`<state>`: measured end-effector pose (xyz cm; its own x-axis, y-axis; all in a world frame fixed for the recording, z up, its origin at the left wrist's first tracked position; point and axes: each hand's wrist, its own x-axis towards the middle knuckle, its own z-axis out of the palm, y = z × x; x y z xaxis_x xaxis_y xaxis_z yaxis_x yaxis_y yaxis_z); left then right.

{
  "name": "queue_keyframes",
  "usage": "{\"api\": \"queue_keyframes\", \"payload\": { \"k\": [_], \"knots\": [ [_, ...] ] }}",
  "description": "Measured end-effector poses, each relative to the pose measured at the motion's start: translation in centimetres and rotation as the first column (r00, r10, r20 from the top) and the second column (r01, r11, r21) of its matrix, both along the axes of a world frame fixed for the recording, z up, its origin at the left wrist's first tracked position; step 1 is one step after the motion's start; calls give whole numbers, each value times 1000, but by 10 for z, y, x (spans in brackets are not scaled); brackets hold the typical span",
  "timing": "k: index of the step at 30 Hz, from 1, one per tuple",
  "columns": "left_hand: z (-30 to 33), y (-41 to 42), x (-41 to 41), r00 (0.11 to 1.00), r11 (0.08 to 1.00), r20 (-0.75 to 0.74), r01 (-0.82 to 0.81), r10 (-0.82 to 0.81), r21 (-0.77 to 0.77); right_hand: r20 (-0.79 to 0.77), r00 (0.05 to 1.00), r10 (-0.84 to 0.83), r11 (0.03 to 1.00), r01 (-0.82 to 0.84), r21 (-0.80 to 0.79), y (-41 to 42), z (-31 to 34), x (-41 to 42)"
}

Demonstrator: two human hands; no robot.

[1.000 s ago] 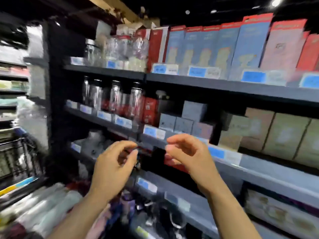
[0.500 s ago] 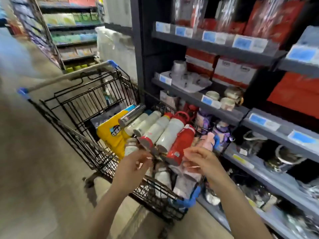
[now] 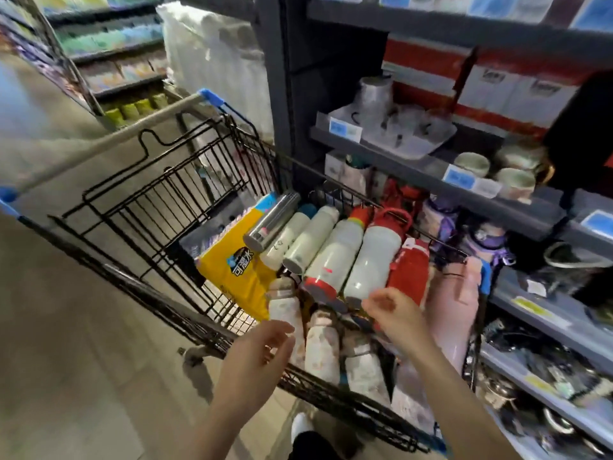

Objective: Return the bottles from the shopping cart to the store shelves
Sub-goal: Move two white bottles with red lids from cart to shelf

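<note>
Two bare forearms in shot, no sleeves down to the frame edge. No watch, no bracelet, no ring to be seen on left hand (image 3: 262,351) or right hand (image 3: 394,315). No gloves either. Fingers slim, nails short and plain as far as the blur allows. Wrists narrow, forearms smooth and unmarked. Down at the bottom edge, between the arms, a white shoe toe (image 3: 301,424) poking out, rounded, detail too soft to read. Just below it, dark clothing (image 3: 313,446), black or near black, cut off by the frame; garment type unclear.
</note>
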<state>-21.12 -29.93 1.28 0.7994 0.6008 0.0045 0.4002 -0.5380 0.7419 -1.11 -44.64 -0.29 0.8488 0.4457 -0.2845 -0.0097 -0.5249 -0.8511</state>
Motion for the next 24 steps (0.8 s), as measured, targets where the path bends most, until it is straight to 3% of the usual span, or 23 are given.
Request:
{"api": "queue_keyframes", "payload": {
  "k": [7,13,20,24],
  "knots": [
    [-21,54,73,998,994,-29,55,-58,-93,66,997,-46,991,54,-125,40,-6,34],
    [-31,82,156,981,987,-147,112,-129,-116,24,978,-207,970,208,-128,30,0,27],
    [-59,83,237,918,963,-317,182,-238,-196,-22,883,-469,863,452,-226,18,0,-16],
    [-76,74,246,930,963,-272,202,-245,-177,-38,825,-564,800,535,-271,17,-2,-34]
  ]
}}
